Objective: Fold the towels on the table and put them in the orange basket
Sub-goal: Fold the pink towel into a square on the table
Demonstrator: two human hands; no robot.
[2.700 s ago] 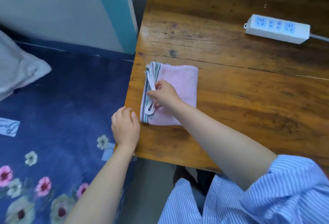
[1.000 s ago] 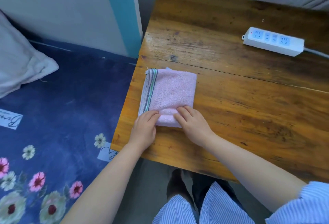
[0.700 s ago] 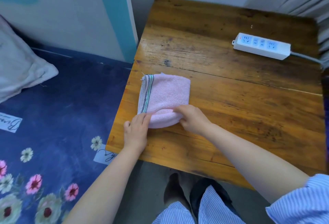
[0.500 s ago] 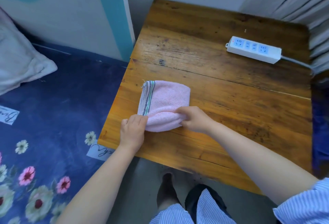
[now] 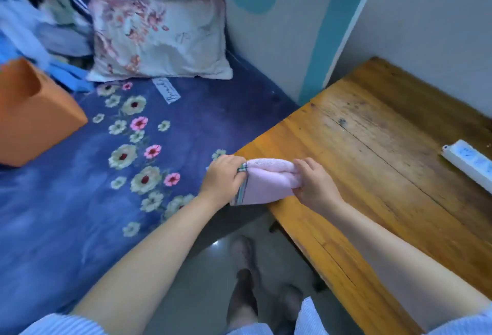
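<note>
A folded pink towel [image 5: 269,181] with a striped edge is held at the near left corner of the wooden table [image 5: 372,164]. My left hand [image 5: 223,177] grips its striped left end and my right hand [image 5: 314,184] grips its right end. The towel hangs between them, partly past the table's edge. The orange basket [image 5: 32,113] stands on the blue flowered bedspread at far left, well away from both hands; its inside is hidden.
A white power strip [image 5: 471,165] lies on the table at the right edge. A flowered pillow [image 5: 157,38] and piled clothes sit at the head of the bed [image 5: 80,188]. Grey floor and my feet show below, between bed and table.
Both hands took hold of the folded towel's ends and lifted it off the table toward its left edge. The view swung left, bringing the bed and orange basket into sight.
</note>
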